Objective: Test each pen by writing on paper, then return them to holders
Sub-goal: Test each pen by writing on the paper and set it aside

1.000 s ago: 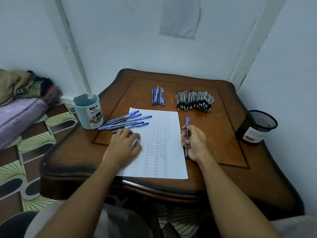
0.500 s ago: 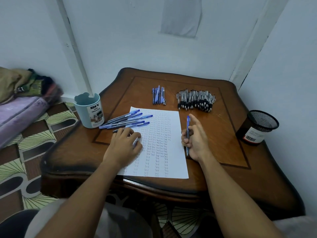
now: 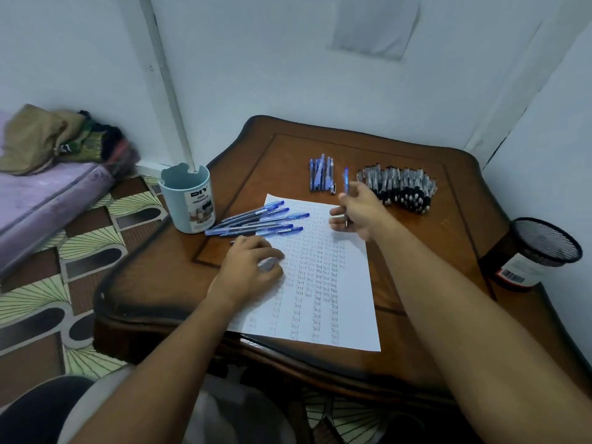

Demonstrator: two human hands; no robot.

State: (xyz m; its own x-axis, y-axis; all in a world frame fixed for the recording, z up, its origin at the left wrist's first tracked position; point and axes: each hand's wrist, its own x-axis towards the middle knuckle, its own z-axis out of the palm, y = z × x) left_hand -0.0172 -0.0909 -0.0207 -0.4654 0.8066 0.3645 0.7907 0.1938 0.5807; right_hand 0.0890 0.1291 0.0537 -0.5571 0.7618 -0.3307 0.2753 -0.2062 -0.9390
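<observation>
A white sheet of paper (image 3: 346, 302) covered in rows of "Test" lies on the wooden table (image 3: 426, 322). My left hand (image 3: 246, 270) presses flat on the sheet's left edge. My right hand (image 3: 358, 213) holds a blue pen (image 3: 346, 181) upright above the sheet's top right corner. Several blue pens (image 3: 256, 219) lie fanned at the sheet's top left, beside a light blue holder (image 3: 189, 200). A small row of blue pens (image 3: 321, 173) and a pile of black pens (image 3: 400, 187) lie farther back. A black mesh holder (image 3: 531, 251) stands at the right edge.
The table sits in a corner, with white walls behind and to the right. Left of it a patterned floor (image 3: 80, 238) holds a purple mattress (image 3: 35, 203) with folded clothes. My knees are under the table's front edge.
My right hand has lifted off the table beside the sheet and moved forward and left with the blue pen, over the sheet's top right corner. My left hand has stayed on the paper.
</observation>
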